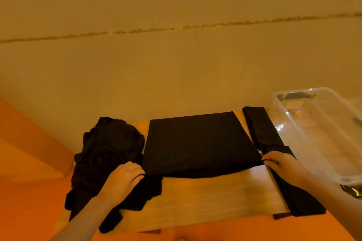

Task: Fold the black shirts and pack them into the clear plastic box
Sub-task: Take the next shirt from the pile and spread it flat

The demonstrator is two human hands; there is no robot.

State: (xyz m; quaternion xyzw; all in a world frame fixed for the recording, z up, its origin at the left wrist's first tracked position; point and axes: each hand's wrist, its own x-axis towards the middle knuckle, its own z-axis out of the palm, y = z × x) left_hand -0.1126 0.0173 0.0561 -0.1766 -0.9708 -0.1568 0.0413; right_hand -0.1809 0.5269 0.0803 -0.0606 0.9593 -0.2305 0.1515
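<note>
Black shirt, partly folded, is being held flat on the wooden table, midway between a loose heap of unfolded shirts on the left and a narrow folded bundle of black cloth on the right. Its near edge is being gripped at both corners: the near-left corner is being pinched by the curled fingers of the left hand, and the near-right corner is being pinched between thumb and fingers of the right hand. Between the two hands, the near edge is being lifted slightly clear of the table and is sagging in a shallow curve, while the far part of the shirt is lying flat. The long axis of the folded panel is running left to right, so that each hand is being kept at one end of it, and the bulk of the cloth is lying on the far side of the fingers. From this arrangement it is being judged that the coming fold is to be carried away from the body, with the near edge being brought over toward the far edge. The clear plastic box is standing at the far right, just beside the folded bundle, and the right hand is the nearer to it. Little is visible through its walls, and whether any shirts are packed inside cannot be told.
</note>
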